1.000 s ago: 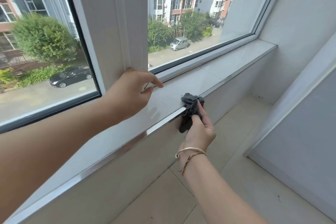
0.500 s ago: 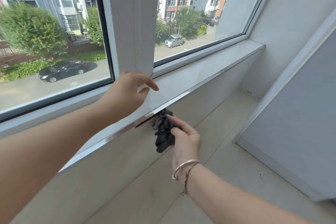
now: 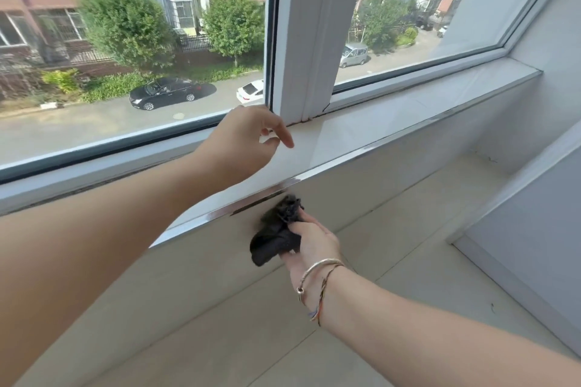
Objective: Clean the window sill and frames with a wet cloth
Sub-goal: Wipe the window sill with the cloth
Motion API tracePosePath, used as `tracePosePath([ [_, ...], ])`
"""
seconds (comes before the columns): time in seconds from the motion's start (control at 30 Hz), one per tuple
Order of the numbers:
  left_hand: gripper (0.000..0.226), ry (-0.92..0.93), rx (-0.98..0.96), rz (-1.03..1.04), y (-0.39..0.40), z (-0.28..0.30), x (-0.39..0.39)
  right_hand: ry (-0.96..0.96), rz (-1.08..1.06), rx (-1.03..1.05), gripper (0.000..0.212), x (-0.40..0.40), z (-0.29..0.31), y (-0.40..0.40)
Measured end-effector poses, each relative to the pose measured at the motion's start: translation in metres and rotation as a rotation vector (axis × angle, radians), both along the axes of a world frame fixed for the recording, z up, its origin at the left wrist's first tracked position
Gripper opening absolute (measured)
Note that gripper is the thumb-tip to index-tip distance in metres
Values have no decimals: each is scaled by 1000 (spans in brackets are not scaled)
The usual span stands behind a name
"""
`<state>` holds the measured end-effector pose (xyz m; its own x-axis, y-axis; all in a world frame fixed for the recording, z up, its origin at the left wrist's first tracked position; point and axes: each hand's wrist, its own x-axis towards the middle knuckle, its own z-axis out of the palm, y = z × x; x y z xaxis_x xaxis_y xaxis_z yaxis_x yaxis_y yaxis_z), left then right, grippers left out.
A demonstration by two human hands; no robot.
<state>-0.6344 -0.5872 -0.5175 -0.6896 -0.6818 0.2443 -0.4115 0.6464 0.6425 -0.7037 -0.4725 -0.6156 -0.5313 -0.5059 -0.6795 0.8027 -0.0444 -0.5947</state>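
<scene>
In the head view, the right hand (image 3: 309,237) is squeezing a dark wet cloth (image 3: 276,234) in its curled fingers, just under the shiny metal edge (image 3: 361,157) of the window sill (image 3: 361,132), probably so it can rub that edge clean. The left hand (image 3: 242,143) is hanging over the sill near the white frame post (image 3: 309,31), fingers loose and holding nothing, maybe for balance. The 2 hands are staying apart.

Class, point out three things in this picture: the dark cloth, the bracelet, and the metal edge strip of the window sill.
cloth (image 3: 275,237): head view, middle of the bunched dark fabric.
bracelet (image 3: 317,267): head view, the band across the right wrist.
metal edge strip (image 3: 393,148): head view, shiny front edge of the sill.
</scene>
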Motion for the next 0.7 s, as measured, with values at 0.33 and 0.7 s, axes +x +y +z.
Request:
tracePosePath([
  [0.33, 23, -5, 29, 85, 16, -13, 45, 708, 381, 71, 45, -26, 31, 10],
  [0.7, 19, -9, 33, 165, 11, -23, 86, 1943, 414, -12, 36, -67, 2, -3],
])
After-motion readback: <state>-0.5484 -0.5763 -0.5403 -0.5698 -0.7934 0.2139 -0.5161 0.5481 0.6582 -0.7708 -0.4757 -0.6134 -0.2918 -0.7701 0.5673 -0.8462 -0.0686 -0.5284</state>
